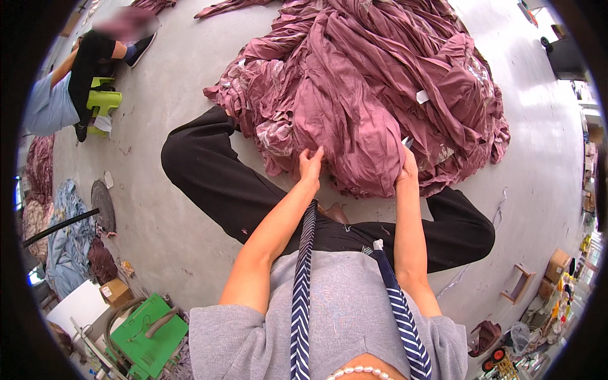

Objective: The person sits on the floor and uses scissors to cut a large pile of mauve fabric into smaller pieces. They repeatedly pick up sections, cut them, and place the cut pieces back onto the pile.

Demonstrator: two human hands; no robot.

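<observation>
Mauve cloth, far edge cropped

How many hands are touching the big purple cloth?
2: left hand at the cloth's near edge, right hand farther right along it. Others could be hidden behind the pile.

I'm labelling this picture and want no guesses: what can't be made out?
Blade: its lower part, hidden by the right hand, head view.
Cloth pile: far end, cut off by the head view's top edge.
Co-worker: partly cut off by the head view's dark rim.
Reddish patch near the co-worker: blurred in the head view.
</observation>
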